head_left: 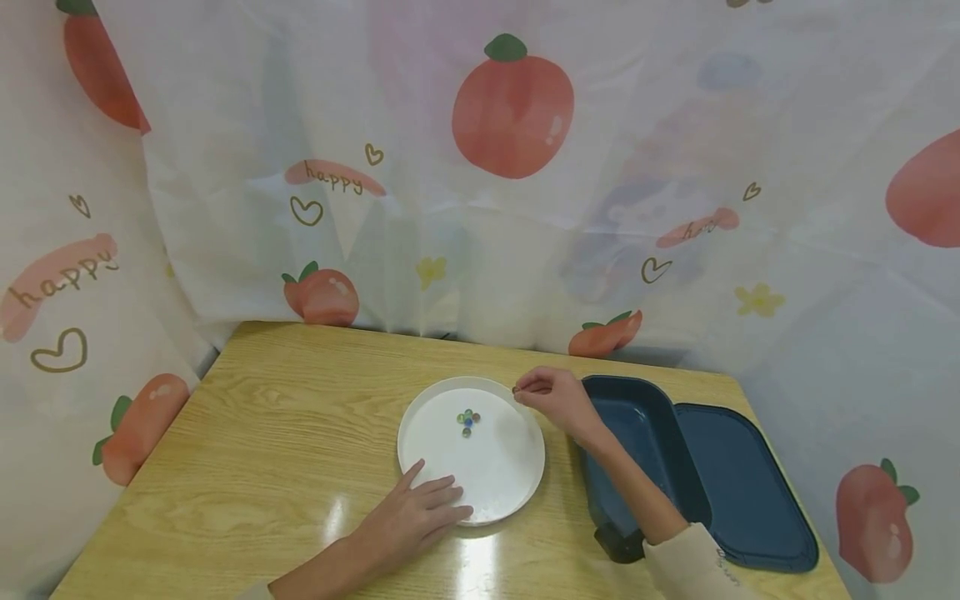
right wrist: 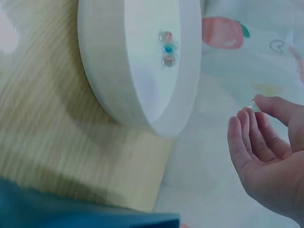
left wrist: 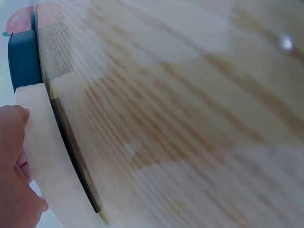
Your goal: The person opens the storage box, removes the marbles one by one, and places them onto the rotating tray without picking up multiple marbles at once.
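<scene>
A round white tray (head_left: 491, 479) with a low rim stands on the wooden table, and several small glass marbles (head_left: 468, 422) lie clustered in it, a blue one among them. My right hand (head_left: 558, 404) is raised at the tray's far right rim. Between thumb and index fingertip it pinches a clear marble (right wrist: 254, 105), while its other fingers bend loosely. My left hand (head_left: 408, 512) rests on the near left rim, fingers spread and extended over the edge. The left wrist view shows this hand (left wrist: 14, 166) against the tray's outer wall.
Right of the tray sits a deep dark blue box (head_left: 648, 408), partly covered by my right forearm. A flat dark blue lid (head_left: 753, 492) lies beside it near the table's right edge. Behind the wooden table (head_left: 300, 417) hangs a white curtain (head_left: 420, 208) with fruit prints.
</scene>
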A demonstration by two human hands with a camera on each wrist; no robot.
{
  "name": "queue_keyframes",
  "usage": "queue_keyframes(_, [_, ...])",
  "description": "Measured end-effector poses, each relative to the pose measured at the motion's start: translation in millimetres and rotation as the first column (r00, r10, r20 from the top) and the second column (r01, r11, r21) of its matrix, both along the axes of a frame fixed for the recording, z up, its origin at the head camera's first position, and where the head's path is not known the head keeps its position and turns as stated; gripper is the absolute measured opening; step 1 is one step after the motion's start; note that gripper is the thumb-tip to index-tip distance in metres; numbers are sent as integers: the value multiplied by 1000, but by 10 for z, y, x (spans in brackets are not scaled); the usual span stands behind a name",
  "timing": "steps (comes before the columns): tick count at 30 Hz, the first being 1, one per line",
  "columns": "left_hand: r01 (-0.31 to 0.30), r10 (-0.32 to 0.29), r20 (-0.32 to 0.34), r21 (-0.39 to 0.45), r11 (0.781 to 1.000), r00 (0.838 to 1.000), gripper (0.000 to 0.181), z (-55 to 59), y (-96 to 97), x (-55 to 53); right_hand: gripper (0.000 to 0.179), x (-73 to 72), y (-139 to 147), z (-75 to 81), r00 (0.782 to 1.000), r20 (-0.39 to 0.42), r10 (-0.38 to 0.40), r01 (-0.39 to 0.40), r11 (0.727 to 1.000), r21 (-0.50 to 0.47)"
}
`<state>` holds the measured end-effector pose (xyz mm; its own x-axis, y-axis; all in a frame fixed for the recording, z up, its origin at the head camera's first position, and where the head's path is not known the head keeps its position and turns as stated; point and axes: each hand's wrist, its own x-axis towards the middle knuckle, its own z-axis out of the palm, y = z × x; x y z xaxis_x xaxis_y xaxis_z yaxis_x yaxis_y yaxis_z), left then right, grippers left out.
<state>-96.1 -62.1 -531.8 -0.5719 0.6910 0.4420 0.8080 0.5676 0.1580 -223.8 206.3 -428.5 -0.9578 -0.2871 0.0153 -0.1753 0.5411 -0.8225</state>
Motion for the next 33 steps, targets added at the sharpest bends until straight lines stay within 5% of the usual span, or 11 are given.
queue_keyframes(23, [5, -5, -31, 4, 1000, 1000, 27, -27, -4, -8, 7, -106, -462, -545, 995, 74, -62, 61, 998, 21])
queue_keyframes(33, [6, -6, -30, -3, 1000, 1000, 27, -24, -7, -10, 10, -152, -511, -618, 991, 107, -83, 75, 994, 82])
